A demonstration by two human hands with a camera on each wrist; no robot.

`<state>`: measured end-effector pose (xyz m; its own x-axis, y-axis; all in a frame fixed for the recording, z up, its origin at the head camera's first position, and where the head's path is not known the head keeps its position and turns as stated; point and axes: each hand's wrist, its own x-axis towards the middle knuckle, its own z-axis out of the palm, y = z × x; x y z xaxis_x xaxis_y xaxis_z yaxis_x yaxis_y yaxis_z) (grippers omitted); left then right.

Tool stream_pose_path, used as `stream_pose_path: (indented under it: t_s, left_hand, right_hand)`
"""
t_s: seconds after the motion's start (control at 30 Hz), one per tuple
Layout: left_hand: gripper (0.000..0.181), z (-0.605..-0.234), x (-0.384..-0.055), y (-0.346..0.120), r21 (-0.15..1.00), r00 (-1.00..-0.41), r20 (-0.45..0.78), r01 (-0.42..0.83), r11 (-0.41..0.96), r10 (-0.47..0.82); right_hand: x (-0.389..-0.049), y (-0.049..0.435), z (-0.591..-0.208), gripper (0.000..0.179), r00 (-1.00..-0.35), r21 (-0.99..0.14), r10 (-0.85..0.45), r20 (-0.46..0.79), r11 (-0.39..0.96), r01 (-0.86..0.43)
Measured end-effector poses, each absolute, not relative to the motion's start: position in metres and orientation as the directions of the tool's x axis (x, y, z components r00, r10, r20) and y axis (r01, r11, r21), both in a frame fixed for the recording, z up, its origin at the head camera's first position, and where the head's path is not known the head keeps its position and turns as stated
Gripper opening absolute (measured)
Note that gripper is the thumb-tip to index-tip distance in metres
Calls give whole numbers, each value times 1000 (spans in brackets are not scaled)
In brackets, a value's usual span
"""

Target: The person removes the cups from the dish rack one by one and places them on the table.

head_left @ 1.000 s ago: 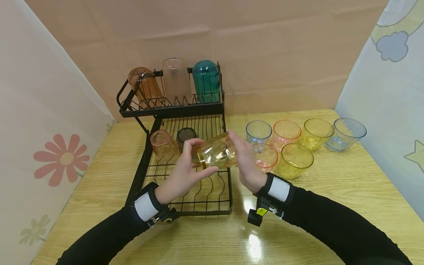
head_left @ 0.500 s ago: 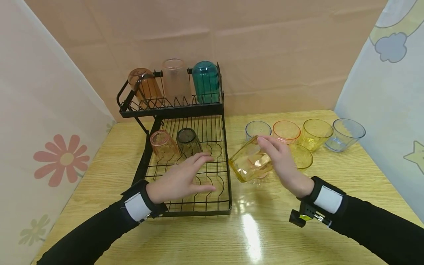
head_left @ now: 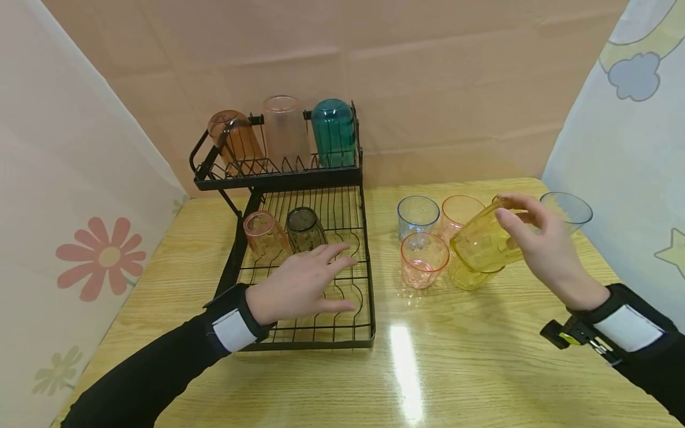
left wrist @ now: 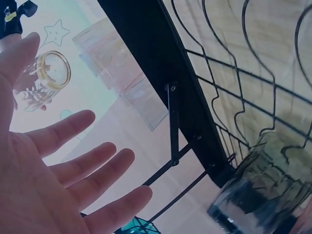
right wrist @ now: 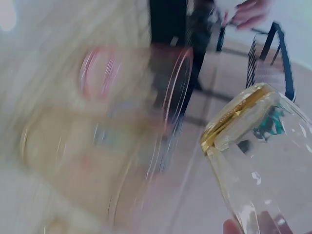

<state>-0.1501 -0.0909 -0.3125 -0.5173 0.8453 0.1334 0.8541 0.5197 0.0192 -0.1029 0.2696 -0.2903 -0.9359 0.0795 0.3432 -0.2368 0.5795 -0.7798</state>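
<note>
My right hand (head_left: 546, 246) grips a tilted, yellow-tinted drinking glass (head_left: 478, 238) above the group of glasses on the table. Its thick amber base (right wrist: 236, 117) shows in the right wrist view. Directly beneath stands another yellow glass (head_left: 467, 278), partly covered by the held one. My left hand (head_left: 299, 282), its fingers spread and holding nothing, hovers over the lower tier of the black dish rack (head_left: 342, 343). Near its fingers, a dark grey glass (head_left: 305, 229) and a pink glass (head_left: 264, 235) stand upside down on the rack.
Upside down on the upper tier are brown (head_left: 232, 139), clear pinkish (head_left: 286, 131) and teal (head_left: 334, 131) glasses. On the table stand a blue-rimmed glass (head_left: 417, 217), two red-rimmed glasses (head_left: 421, 261) and a clear bluish glass (head_left: 569, 208). Fabric walls surround the table.
The yellow glass passed from between both hands into the right hand alone, which carried it rightward over the glasses. My left hand let go and stays over the rack.
</note>
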Motion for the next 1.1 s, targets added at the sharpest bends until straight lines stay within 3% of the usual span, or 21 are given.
stream_pose_path:
  t_s: [0.37, 0.63, 1.1]
  left_hand:
    - [74, -307, -157, -76, -108, -431, 203, 882, 458, 879]
    - [74, -303, -162, -65, -127, -408, 226, 888, 442, 885]
    - [86, -304, -174, -73, -201, -589, 314, 725, 659, 744]
  right_hand:
    - [-110, 311, -287, 47, -856, -514, 148, 495, 844, -151]
    - [-116, 335, -301, 55, -886, -356, 123, 447, 933, -50]
    - [-116, 355, -348, 63, -953, -323, 95, 289, 946, -4]
